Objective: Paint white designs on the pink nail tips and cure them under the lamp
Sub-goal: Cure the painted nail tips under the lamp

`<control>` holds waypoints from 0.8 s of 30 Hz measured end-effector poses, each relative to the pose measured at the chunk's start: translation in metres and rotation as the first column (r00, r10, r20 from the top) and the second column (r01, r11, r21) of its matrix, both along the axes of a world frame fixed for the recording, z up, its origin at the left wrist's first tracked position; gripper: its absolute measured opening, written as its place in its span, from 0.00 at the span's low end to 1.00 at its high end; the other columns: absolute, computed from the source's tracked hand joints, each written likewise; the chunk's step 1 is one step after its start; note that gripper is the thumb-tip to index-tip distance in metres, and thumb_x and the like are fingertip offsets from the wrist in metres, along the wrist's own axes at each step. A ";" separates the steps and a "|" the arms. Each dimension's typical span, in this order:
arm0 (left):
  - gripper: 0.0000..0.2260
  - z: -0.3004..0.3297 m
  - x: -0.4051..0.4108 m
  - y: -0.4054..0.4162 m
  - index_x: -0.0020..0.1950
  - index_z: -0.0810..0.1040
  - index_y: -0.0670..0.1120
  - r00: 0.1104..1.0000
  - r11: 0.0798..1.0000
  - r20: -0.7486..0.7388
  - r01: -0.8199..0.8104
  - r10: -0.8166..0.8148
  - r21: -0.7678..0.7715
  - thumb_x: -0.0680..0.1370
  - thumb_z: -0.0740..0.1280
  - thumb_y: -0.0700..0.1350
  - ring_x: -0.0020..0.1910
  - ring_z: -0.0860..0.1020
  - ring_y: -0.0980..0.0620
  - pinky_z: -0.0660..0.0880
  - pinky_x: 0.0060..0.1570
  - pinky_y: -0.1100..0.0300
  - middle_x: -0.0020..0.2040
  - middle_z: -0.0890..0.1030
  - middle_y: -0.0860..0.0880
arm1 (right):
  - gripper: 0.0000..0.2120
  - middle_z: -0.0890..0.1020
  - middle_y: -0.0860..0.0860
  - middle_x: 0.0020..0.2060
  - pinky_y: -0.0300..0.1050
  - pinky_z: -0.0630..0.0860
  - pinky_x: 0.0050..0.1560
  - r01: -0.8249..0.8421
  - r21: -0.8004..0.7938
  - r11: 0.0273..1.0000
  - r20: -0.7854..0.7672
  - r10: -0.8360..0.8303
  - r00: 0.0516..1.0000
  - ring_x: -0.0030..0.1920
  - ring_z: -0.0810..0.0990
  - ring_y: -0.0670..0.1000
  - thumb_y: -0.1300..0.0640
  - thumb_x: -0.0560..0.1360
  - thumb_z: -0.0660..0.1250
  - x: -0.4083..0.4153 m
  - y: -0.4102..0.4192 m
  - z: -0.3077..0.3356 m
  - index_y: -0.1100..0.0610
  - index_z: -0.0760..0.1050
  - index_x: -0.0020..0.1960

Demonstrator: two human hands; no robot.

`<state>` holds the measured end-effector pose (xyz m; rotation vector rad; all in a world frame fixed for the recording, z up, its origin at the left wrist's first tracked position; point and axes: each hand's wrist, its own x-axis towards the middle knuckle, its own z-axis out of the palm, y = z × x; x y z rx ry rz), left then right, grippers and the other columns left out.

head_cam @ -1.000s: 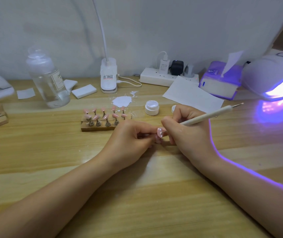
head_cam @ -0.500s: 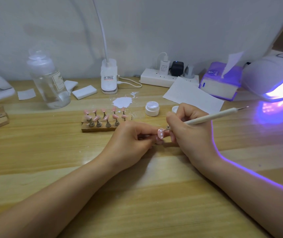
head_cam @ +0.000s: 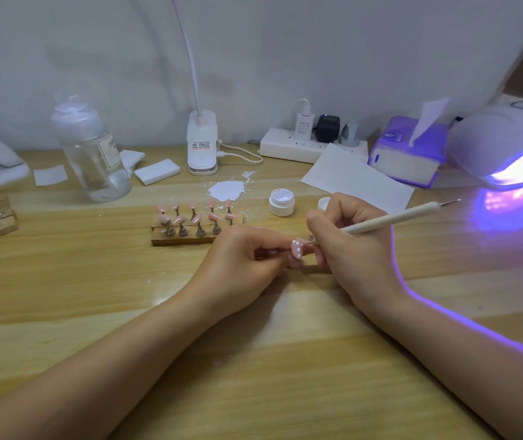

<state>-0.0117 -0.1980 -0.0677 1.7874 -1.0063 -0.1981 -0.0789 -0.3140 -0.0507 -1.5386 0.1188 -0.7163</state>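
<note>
Pink nail tip (head_cam: 297,248) now showing three white dots, one more than a second ago | left hand (head_cam: 247,258) pinching its stand above the desk (head_cam: 63,281) | right hand (head_cam: 349,239) gripping dotting pen (head_cam: 390,220), tip lifting away | design progressing; curing pending.

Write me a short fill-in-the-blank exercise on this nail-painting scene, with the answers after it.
1. The right hand grips a white ____.
2. The left hand pinches a pink nail tip marked with white ____.
3. The open jar holds ____ gel.
4. The curing lamp on the right glows ____.

Answers: dotting pen; dots; white; purple
</note>
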 end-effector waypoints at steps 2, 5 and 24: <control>0.16 0.000 0.000 0.000 0.43 0.83 0.55 0.999 1.000 -0.030 -0.010 0.010 -0.010 0.73 0.68 0.32 0.36 0.77 0.65 0.73 0.40 0.66 0.37 0.84 0.52 | 0.19 0.66 0.45 0.14 0.27 0.64 0.20 -0.017 -0.002 1.000 -0.016 0.017 1.000 0.15 0.68 0.39 0.74 0.69 0.61 -0.001 0.000 0.001 0.59 0.61 0.25; 0.14 0.000 0.000 0.000 0.44 0.82 0.54 0.999 1.000 -0.049 -0.016 0.016 -0.007 0.73 0.68 0.34 0.36 0.77 0.66 0.73 0.40 0.71 0.36 0.84 0.53 | 0.21 0.67 0.44 0.12 0.26 0.63 0.20 -0.042 -0.035 0.999 -0.024 0.041 0.999 0.15 0.67 0.40 0.77 0.67 0.59 -0.003 0.002 0.003 0.57 0.61 0.24; 0.09 -0.001 0.000 0.000 0.42 0.85 0.48 0.999 1.000 -0.054 -0.003 0.003 0.006 0.74 0.68 0.35 0.38 0.78 0.62 0.74 0.42 0.62 0.37 0.84 0.52 | 0.21 0.68 0.44 0.12 0.27 0.64 0.21 -0.050 -0.106 0.993 -0.020 0.048 0.999 0.16 0.69 0.40 0.77 0.66 0.60 -0.001 0.000 -0.001 0.57 0.61 0.23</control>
